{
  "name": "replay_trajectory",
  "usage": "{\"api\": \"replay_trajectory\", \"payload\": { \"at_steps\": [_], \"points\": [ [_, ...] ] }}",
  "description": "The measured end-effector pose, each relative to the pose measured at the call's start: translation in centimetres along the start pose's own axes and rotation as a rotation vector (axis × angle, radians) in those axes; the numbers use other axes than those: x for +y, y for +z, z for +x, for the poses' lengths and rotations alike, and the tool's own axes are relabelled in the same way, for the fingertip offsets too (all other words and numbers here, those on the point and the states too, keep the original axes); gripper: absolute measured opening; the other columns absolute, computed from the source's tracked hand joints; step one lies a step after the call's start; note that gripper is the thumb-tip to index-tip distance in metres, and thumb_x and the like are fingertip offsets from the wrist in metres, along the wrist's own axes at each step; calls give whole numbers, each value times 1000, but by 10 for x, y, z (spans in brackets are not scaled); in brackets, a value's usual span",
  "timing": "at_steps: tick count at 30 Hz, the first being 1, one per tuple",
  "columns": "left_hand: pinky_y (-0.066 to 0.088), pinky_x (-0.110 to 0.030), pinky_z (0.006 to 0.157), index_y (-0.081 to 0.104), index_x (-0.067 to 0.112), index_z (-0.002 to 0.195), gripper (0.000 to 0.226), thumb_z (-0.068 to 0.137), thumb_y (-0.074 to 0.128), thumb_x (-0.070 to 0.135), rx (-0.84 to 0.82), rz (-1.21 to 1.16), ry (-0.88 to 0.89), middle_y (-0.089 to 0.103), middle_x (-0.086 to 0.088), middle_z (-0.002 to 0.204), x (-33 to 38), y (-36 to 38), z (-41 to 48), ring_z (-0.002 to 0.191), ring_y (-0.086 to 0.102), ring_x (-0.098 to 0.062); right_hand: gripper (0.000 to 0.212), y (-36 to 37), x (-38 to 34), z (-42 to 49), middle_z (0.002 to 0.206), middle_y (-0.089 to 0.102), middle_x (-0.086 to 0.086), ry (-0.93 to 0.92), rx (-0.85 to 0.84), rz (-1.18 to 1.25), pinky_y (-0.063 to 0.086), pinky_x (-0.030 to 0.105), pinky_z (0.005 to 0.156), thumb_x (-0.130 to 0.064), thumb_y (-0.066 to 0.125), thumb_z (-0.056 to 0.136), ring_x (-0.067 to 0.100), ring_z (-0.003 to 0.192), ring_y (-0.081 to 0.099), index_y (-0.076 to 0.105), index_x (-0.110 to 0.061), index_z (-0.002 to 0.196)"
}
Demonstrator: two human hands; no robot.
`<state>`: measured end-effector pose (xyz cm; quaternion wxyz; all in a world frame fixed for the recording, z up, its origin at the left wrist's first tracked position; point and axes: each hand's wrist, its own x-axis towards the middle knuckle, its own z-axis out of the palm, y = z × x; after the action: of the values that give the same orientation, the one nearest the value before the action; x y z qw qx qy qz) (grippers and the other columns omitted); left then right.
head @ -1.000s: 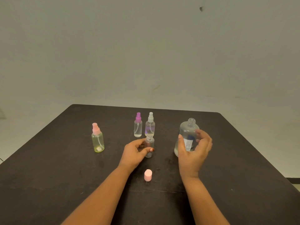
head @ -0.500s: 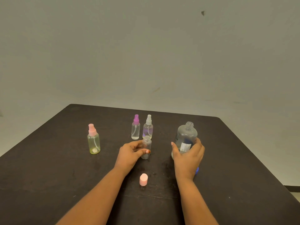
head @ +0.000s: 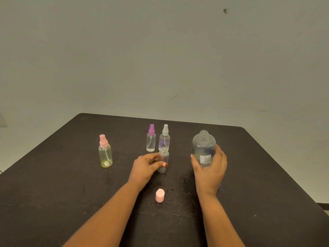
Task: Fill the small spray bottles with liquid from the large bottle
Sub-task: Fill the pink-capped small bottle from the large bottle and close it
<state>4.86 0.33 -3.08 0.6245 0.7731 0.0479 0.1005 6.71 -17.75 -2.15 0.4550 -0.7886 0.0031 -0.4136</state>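
R hand wraps the large bottle at label height, centre-right of frame, thumb on the left side. The bottle is upright w/ its neck uncapped; base hidden. L hand pinches the small open bottle at frame centre on the worktop. Pink cap stands below it, apart. Large bottle is clear plastic, prob. part full: moderate wt, walls may flex, so grip mid-body w/o squeezing. The small one is light, tippy and narrow-necked; hold low.
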Motion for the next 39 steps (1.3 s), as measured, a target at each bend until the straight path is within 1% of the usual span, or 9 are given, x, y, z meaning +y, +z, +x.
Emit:
{"api": "replay_trajectory", "payload": {
  "at_steps": [4,8,11,13,17,21,26,29,39],
  "points": [
    [47,-4,70,61,17,110,37,76,74,10,1,-29,-7,69,4,103,1,-1,0,94,62,1,71,2,1,1,121,56,12,-114,-24,-97,38,27,91,-16,83,66,27,111,49,49,-6,128],
    [50,-17,84,61,17,107,35,75,76,13,-5,-22,-10,70,3,103,0,-1,1,96,65,-4,71,3,4,0,120,57,11,-220,-53,-148,46,33,90,-10,83,65,25,111,47,51,-8,128],
    [49,-15,82,61,18,107,35,75,76,13,-9,-27,-7,70,4,102,-1,-1,1,97,65,-5,72,3,5,0,119,57,11,-298,-66,-190,49,47,90,-8,83,63,24,111,47,53,-10,128],
    [48,-14,80,62,17,109,37,75,75,14,-14,-28,-4,70,3,103,0,-1,1,97,65,-4,72,3,6,1,117,58,10,-332,-72,-220,46,48,93,-6,83,61,25,110,50,54,-11,127],
    [49,-13,79,61,16,110,38,75,75,13,-18,-29,-4,70,3,104,0,-1,0,97,64,-4,75,3,9,-1,117,58,7,-359,-88,-278,43,53,94,-6,83,59,26,110,52,54,-17,127],
    [49,-16,85,62,17,107,36,74,76,14,-18,-36,-2,70,3,103,0,-1,0,96,65,-4,79,2,5,-3,119,57,4,-373,-104,-321,38,57,98,-1,82,55,22,114,43,54,-20,127],
    [49,-17,85,63,18,106,36,73,77,16,-21,-36,0,70,3,103,-1,-2,1,96,65,-5,78,2,1,-3,121,59,3,-367,-115,-378,31,59,103,-1,80,57,21,117,41,56,-23,127],
    [50,-22,90,63,18,104,34,73,77,16,-17,-30,-1,71,3,102,-1,-2,1,96,65,-6,78,3,-1,-4,121,59,2,-363,-131,-381,32,62,101,0,79,57,20,118,39,56,-25,127],
    [50,-24,90,65,18,100,34,70,79,16,-22,-55,-8,71,1,100,-3,-2,2,97,66,-8,74,3,-5,-4,119,60,2,-404,-112,-396,33,63,97,3,76,57,22,117,39,59,-25,124]
  ]
}}
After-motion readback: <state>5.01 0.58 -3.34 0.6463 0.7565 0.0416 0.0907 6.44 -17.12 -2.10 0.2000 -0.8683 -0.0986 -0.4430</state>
